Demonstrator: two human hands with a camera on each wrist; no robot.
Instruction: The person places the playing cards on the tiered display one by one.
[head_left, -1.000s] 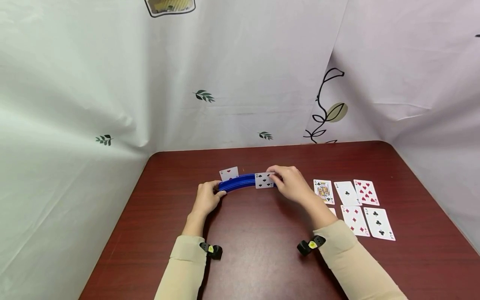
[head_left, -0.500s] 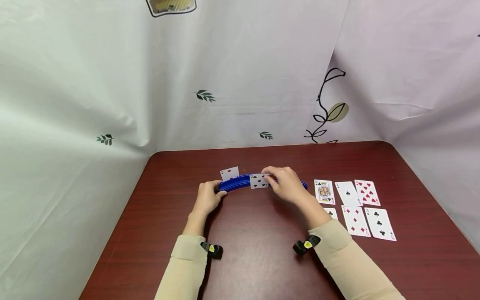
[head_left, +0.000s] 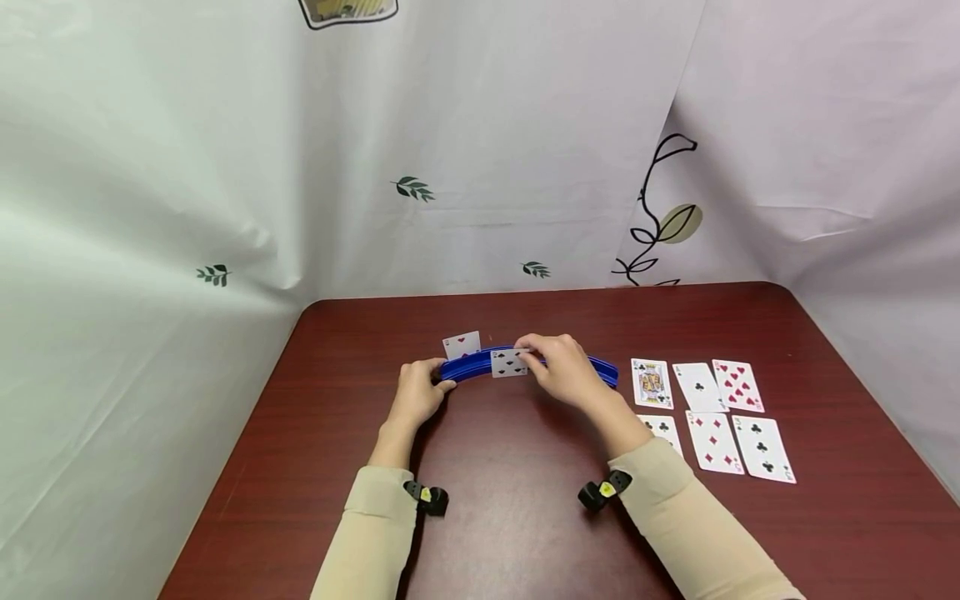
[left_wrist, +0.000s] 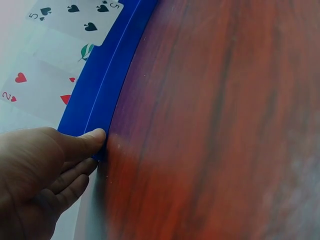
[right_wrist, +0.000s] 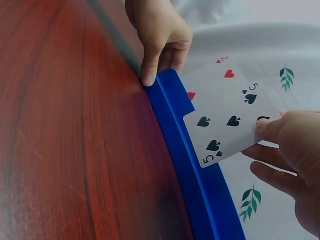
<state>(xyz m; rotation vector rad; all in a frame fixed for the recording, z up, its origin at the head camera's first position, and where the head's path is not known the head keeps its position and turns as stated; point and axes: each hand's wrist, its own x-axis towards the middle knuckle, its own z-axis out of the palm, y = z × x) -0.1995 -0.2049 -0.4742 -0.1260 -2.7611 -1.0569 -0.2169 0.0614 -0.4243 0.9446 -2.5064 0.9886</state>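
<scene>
My left hand (head_left: 417, 392) grips the left end of a curved blue card holder (head_left: 468, 367), thumb on its near side in the left wrist view. A two of hearts (right_wrist: 215, 82) stands in the holder near that end, tilted back. My right hand (head_left: 564, 367) pinches a five of spades (right_wrist: 220, 131) by one edge, thumb on its face. The card's lower edge overlaps the holder, right of the two of hearts; I cannot tell whether it sits in a slot. The right hand hides part of the holder's middle in the head view.
Several face-up cards lie right of the holder: king of clubs (head_left: 651, 383), ace of clubs (head_left: 697, 387), a hearts card (head_left: 738, 386), five of diamonds (head_left: 714, 442), three of clubs (head_left: 763, 448). My right forearm partly covers another clubs card (head_left: 663, 429). A white curtain (head_left: 465, 233) hangs behind the table.
My right hand has moved left along the holder with the five of spades, closer to the two of hearts. The holder's right end has come into view. My left hand keeps its grip.
</scene>
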